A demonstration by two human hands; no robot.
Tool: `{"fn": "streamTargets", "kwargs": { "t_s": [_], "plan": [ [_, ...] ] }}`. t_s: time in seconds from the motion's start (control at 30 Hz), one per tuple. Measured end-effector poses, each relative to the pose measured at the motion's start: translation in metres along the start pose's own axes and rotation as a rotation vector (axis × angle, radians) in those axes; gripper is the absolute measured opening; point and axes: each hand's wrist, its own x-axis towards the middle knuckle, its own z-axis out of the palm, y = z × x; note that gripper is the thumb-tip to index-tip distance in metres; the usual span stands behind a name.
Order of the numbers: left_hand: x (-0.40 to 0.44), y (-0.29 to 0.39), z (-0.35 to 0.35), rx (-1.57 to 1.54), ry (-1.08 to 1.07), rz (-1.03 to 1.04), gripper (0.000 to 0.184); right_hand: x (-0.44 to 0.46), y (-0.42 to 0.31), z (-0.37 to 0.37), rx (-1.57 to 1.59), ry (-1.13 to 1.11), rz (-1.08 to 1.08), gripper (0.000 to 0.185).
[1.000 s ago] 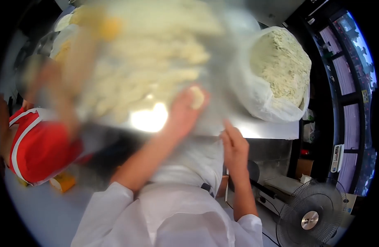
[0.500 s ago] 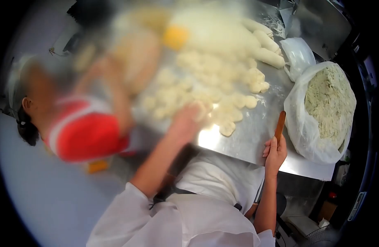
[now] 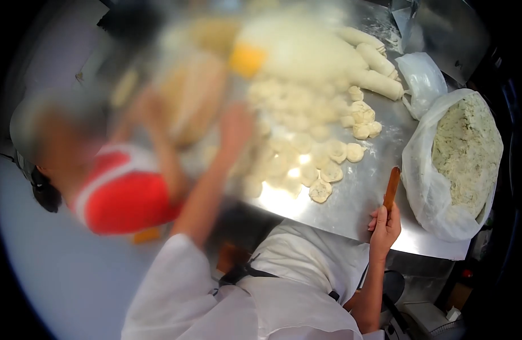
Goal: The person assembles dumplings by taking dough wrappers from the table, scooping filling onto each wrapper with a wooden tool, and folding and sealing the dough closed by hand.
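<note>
My right hand [image 3: 384, 228] is closed around the lower end of a flat brown wooden stick [image 3: 392, 188], which points up beside a bag of filling at the table's edge. My left hand [image 3: 236, 123] reaches over the left side of the table, by the small pieces of dough [image 3: 286, 116]. Blur hides its fingers and anything in them. Several flattened dough rounds [image 3: 320, 191] lie on the metal table [image 3: 351, 195] between my hands, some of them with greenish specks.
A large open plastic bag [image 3: 418, 178] holds a pale green crumbly mixture [image 3: 462, 147]. Thick dough rolls [image 3: 377, 84] and a smaller plastic bag [image 3: 422, 82] lie at the back right. A co-worker in red and white [image 3: 128, 190] stands close on the left, beside a blurred yellow object [image 3: 247, 59].
My left hand has moved from the dough pieces at the front towards the back left. My right hand keeps its hold on the wooden stick. The whole view has shifted slightly.
</note>
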Motion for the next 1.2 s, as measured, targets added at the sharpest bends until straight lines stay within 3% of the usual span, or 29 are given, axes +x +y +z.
{"fn": "streamTargets", "kwargs": {
  "t_s": [0.17, 0.3, 0.4, 0.5, 0.57, 0.63, 0.77, 0.8, 0.9, 1.0, 1.1, 1.2],
  "plan": [
    [0.054, -0.014, 0.026, 0.206, 0.170, 0.202, 0.038, 0.003, 0.001, 0.001, -0.006, -0.036, -0.011, 0.030],
    [0.099, -0.055, 0.054, 0.129, -0.007, 0.298, 0.044, 0.004, -0.001, 0.000, -0.014, -0.048, 0.001, 0.030],
    [0.095, -0.023, 0.021, 0.142, -0.183, 0.233, 0.048, 0.002, -0.002, 0.003, -0.017, -0.024, -0.009, 0.030],
    [0.104, -0.040, 0.023, -0.214, -0.144, 0.094, 0.044, 0.003, -0.005, 0.004, -0.011, -0.012, -0.011, 0.030],
    [0.086, -0.032, 0.021, -0.536, -0.191, 0.031, 0.042, 0.002, -0.008, 0.005, -0.001, -0.012, -0.002, 0.030],
    [0.046, 0.018, 0.007, -0.761, -0.286, 0.000, 0.041, 0.001, -0.007, 0.005, 0.007, 0.010, 0.010, 0.030],
    [-0.058, 0.105, 0.021, -0.989, -0.514, 0.025, 0.044, -0.001, 0.003, 0.002, 0.102, 0.045, 0.029, 0.028],
    [-0.085, 0.124, 0.026, -1.106, -0.615, -0.057, 0.044, -0.005, -0.002, 0.000, 0.103, 0.063, 0.024, 0.027],
    [-0.154, 0.178, 0.035, -0.871, -0.779, 0.043, 0.041, -0.025, -0.007, -0.013, 0.188, 0.108, 0.044, 0.026],
    [-0.193, 0.183, 0.081, -1.175, -0.843, -0.052, 0.041, -0.039, -0.003, -0.022, 0.196, 0.102, 0.045, 0.026],
    [-0.181, 0.194, 0.082, -1.025, -0.718, -0.127, 0.039, -0.041, 0.000, -0.039, 0.248, 0.115, 0.054, 0.027],
    [-0.139, 0.190, 0.074, -0.934, -0.599, -0.038, 0.036, -0.036, -0.002, -0.043, 0.220, 0.107, 0.072, 0.026]
  ]
}}
